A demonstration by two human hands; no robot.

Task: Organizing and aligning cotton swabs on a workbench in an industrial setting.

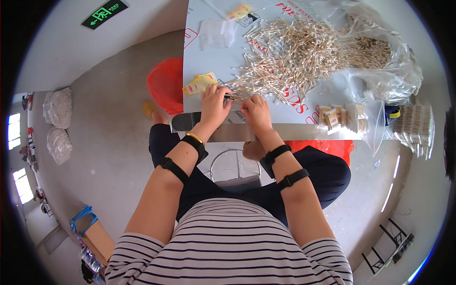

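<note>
A big loose heap of cotton swabs (304, 52) with wooden sticks covers the printed table top. At the heap's near left edge, my left hand (216, 102) has its fingers closed around the ends of a few swabs. My right hand (256, 113) is just beside it, fingertips bent and pinched at the other end of these swabs. The fingers hide how many there are. Yellow and white printed paper cards (200, 84) lie next to my left hand. Farther back rests a stack of clear plastic sleeves (217, 34).
A clear bag (403, 71) spills swabs at the right. Small packed swab packets (332, 118) stand near the front edge, with a stack of filled packs (414, 126) beyond. A red bag (166, 85) hangs at the table's left side. White sacks (59, 145) lie on the floor.
</note>
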